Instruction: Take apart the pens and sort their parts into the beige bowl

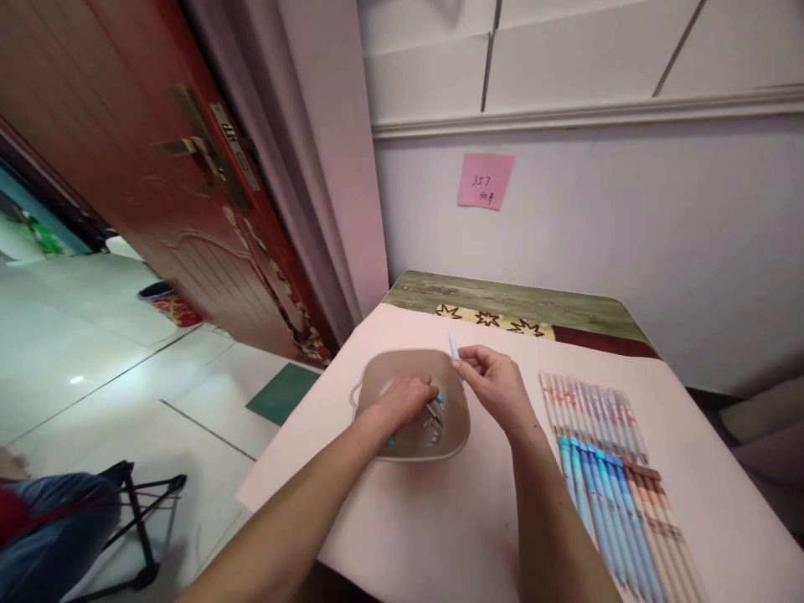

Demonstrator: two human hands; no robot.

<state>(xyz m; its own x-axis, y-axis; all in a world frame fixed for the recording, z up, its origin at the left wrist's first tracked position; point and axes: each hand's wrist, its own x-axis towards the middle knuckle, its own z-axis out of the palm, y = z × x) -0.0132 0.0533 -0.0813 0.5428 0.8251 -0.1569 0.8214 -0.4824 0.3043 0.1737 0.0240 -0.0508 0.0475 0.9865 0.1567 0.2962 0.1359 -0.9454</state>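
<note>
My left hand (409,400) reaches down into a beige plastic basin (461,444), its fingers curled together over small loose parts. What they pinch, if anything, is hidden. Slim pen parts (435,417), clear and grey with bits of blue, lie on the basin's bottom beside those fingertips. At the basin's right rim, my right hand (493,381) grips a pale blue pen barrel (453,345) between thumb and fingers, with one end pointing up. The lower end of the barrel is partly covered by the fingers.
Right of my arm, a row of clear-and-grey pens (594,414) lies above blue pens (603,502) and brown-beige pens (666,519). A pink sheet (414,519) covers the table. A wall with a pink note (486,181) stands behind; a wooden door (157,167) is at left.
</note>
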